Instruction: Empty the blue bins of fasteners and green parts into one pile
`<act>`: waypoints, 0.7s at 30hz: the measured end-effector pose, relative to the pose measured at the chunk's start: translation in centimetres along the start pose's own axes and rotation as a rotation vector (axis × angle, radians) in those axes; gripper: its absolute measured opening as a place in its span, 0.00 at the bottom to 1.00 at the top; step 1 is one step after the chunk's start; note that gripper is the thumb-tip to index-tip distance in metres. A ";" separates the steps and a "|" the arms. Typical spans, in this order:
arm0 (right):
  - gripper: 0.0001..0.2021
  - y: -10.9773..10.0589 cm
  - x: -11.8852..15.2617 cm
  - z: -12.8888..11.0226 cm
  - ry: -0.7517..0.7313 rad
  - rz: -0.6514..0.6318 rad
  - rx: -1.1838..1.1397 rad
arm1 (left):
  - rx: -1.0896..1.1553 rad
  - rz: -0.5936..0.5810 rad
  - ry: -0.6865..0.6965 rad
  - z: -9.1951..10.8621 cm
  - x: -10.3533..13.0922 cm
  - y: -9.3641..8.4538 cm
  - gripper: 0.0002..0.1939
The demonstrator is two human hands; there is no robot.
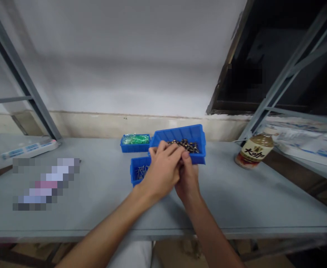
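In the head view my left hand (163, 165) and my right hand (189, 175) meet at the front of a blue bin (180, 133) with small dark metal parts (189, 145) in it. The left fingers are bent, their tips close to the right thumb. My right hand is closed, its thumb up and its other fingers mostly hidden. What lies between the hands is covered. Left of my left wrist, a second blue bin (132, 171) contains thin, pale metal pins (141, 172), partly behind the hand. Behind it, a smaller blue bin (134, 148) holds green pieces in clear plastic (138, 139).
A drink bottle (254, 150) stands at the right on the grey table (96, 208). A white power strip (31, 149) lies at the back left, behind a pixelated object (47, 184). Metal uprights (44, 115) rise at both sides, before a wall (130, 67).
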State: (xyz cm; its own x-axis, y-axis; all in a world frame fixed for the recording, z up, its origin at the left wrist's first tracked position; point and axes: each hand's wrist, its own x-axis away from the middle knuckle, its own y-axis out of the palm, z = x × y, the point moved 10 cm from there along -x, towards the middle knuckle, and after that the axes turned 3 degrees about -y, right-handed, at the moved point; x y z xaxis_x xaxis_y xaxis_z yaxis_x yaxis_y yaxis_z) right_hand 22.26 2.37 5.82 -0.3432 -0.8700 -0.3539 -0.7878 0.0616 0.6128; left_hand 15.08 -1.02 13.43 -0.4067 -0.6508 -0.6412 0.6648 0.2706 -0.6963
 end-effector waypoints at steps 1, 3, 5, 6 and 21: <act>0.24 -0.5 0.0 -0.5 -0.019 0.035 0.008 | 0.018 -0.004 -0.007 0.5 -0.2 0.6 0.09; 0.23 -1.1 0.0 -1.6 -0.059 0.058 0.033 | 0.038 -0.015 0.015 1.1 -0.2 1.3 0.08; 0.22 -1.8 -0.1 -2.3 -0.067 0.069 0.051 | 0.044 -0.013 0.040 0.8 0.3 1.1 0.11; 0.22 -2.2 -0.2 -2.4 -0.053 0.079 0.056 | 0.043 -0.002 0.045 0.2 0.9 0.7 0.17; 0.23 -1.5 -1.8 -0.4 0.090 -0.011 0.104 | 0.558 -0.152 -0.562 -14.2 10.5 1.2 0.51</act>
State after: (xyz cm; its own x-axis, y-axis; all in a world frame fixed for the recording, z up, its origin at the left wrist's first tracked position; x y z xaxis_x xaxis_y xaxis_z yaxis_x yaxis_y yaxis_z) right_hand 24.26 3.68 5.83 -0.2907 -0.9112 -0.2920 -0.8417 0.0984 0.5310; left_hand 2.71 2.54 1.34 -0.2408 -0.9516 -0.1910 0.9028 -0.1474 -0.4040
